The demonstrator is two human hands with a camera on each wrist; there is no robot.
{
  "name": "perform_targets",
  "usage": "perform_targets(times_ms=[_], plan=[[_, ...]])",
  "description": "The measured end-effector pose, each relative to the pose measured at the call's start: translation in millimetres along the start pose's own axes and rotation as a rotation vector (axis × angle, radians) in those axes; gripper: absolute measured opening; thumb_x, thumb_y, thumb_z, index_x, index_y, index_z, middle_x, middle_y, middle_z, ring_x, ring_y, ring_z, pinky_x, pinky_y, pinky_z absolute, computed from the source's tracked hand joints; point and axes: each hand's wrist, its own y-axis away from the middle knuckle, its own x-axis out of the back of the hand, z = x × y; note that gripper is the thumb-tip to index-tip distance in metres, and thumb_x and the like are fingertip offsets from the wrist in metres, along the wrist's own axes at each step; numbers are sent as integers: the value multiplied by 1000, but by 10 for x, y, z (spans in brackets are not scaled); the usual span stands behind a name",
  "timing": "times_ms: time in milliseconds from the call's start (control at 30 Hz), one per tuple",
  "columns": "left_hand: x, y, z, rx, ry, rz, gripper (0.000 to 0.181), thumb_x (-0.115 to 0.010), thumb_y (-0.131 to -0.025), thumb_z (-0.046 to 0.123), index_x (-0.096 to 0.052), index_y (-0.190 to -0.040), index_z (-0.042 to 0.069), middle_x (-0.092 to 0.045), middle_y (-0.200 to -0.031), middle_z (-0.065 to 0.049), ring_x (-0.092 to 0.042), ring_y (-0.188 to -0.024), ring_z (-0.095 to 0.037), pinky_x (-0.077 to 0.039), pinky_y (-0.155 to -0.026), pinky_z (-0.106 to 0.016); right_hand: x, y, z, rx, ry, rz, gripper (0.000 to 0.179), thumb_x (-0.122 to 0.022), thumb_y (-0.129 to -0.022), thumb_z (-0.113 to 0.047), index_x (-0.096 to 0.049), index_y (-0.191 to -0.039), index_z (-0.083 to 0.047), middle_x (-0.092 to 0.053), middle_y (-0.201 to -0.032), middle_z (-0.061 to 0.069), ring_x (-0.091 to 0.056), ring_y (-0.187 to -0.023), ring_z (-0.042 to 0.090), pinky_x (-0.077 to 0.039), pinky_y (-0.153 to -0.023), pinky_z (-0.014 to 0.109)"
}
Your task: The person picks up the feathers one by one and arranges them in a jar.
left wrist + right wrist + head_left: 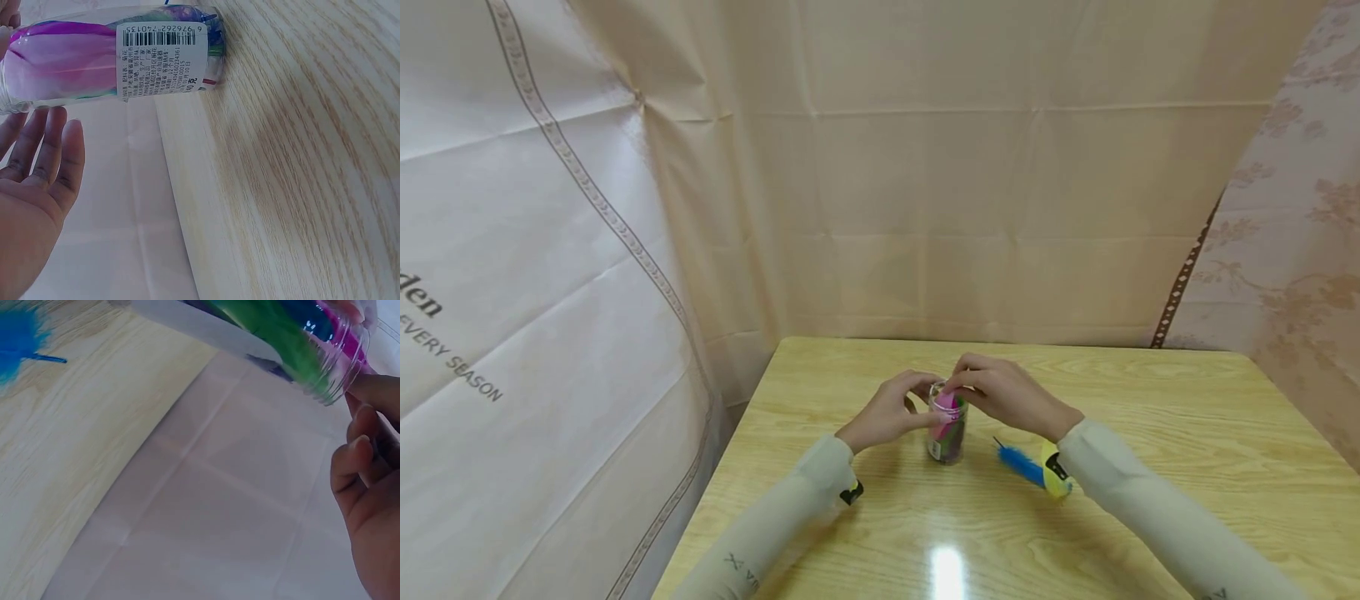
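Observation:
A clear glass jar (951,446) stands on the table, with a white barcode label (164,59) low on its side. Pink, green and blue pieces fill it; the green one (275,344) looks like a feather through the glass. My left hand (886,415) grips the jar near its mouth, thumb in front and fingers on the far side. At the mouth, my right hand (1006,392) pinches a soft pink piece (945,403), part of which lies inside the jar. Its fingertips are right at the rim.
A blue feather (1019,465) lies on the wooden table (1150,433), right of the jar and below my right wrist. A yellow band (1056,483) is around that wrist. Beige cloth (925,208) hangs behind the table, and white printed cloth (550,333) hangs at the left.

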Motion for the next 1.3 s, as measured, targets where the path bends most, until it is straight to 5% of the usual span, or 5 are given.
perform_targets(times_ms=[367, 667, 1033, 1300], plan=[[4, 24, 15, 9, 8, -14, 50, -70, -83, 46, -53, -129, 35, -56, -116, 14, -54, -100, -8, -49, -76, -29, -32, -43, -41, -54, -36, -125, 18, -63, -93, -9, -72, -101, -22, -57, -102, -9, -57, -88, 1, -51, -74, 21], [6, 8, -3, 9, 4, -9, 54, -71, -81, 49, -54, -130, 32, -58, -119, 2, -55, -99, -8, -52, -73, -29, -17, 39, 67, -113, -174, -52, 31, -62, -91, -3, -68, -117, -18, -59, -109, -7, -58, -91, 6, -51, -71, 24], [-5, 0, -23, 17, 1, -1, 56, -73, -79, 50, -54, -129, 34, -59, -116, -1, -56, -99, -11, -52, -72, -28, 102, 372, 236, -259, -208, 2, 32, -64, -92, -9, -63, -119, -25, -57, -105, -12, -51, -67, 5, -45, -53, 23], [-1, -11, -21, 14, -3, 2, 56, -74, -78, 49, -54, -128, 34, -59, -114, 3, -55, -98, -7, -52, -73, -27, 109, 717, 333, -367, -211, -45, 24, -61, -95, -18, -63, -117, -28, -58, -103, -14, -51, -69, 7, -46, -56, 24]])
